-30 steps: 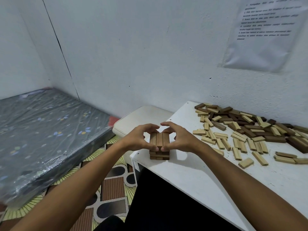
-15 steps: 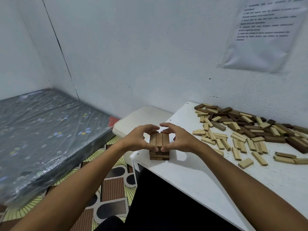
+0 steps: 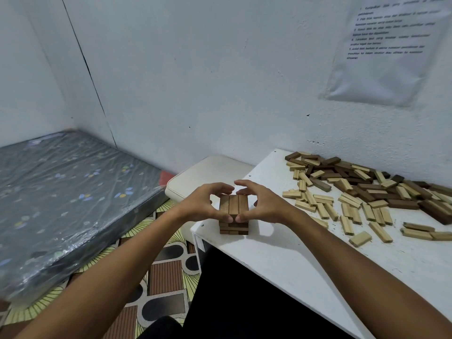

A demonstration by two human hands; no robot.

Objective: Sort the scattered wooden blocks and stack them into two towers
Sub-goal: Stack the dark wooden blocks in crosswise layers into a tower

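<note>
We see a short tower (image 3: pixel 234 214) of smooth dark-brown wooden blocks near the left corner of the white table (image 3: pixel 281 260), its top layer three slim rectangular bars laid side by side. Our left hand (image 3: pixel 203 204) and right hand (image 3: pixel 265 204) cup it from either side, thumbs pressed to its near face and fingers curled over the far edge. Far right lies the loose heap (image 3: pixel 362 189) of pale and dark blocks.

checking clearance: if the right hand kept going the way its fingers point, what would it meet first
Most likely the left hand: the right hand points leftward across the dark block tower, fingertips nearly touching; depth is unclear.
</note>
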